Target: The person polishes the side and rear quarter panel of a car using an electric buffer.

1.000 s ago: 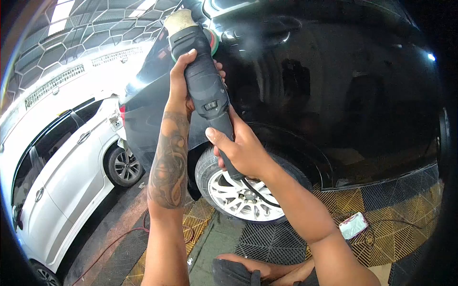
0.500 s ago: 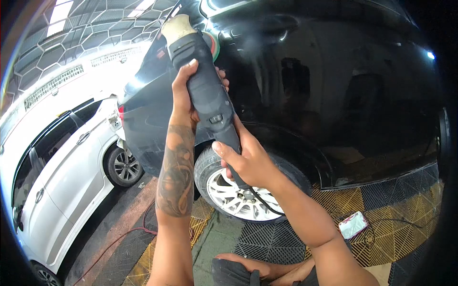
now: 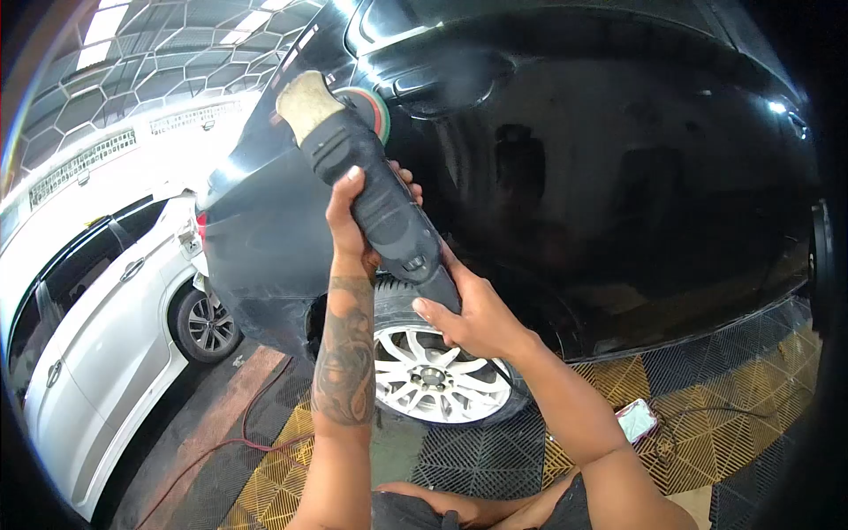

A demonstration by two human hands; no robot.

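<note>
A dark electric polisher (image 3: 384, 208) with a beige head cover and a green-and-red edged pad (image 3: 378, 113) leans up to the left against the black car's rear side panel (image 3: 530, 168). My left hand (image 3: 358, 216) wraps the middle of its body, thumb on top and fingertips showing on the far side. Lower down, my right hand (image 3: 473, 314) is closed round the rear handle. The pad faces the panel near the fuel flap; its contact with the paint is mostly hidden behind the tool.
Below is the car's white-spoked wheel (image 3: 433, 380). A white car (image 3: 106, 327) stands at the left. On the patterned floor tiles (image 3: 689, 442) lie a phone-like item (image 3: 636, 421) and a dark cable. A red cord (image 3: 238, 442) runs across the floor at the lower left.
Both hands and the polisher have moved down in the view, and the tool now tilts further left. The view has shifted too, showing the wheel and white car in slightly different places.
</note>
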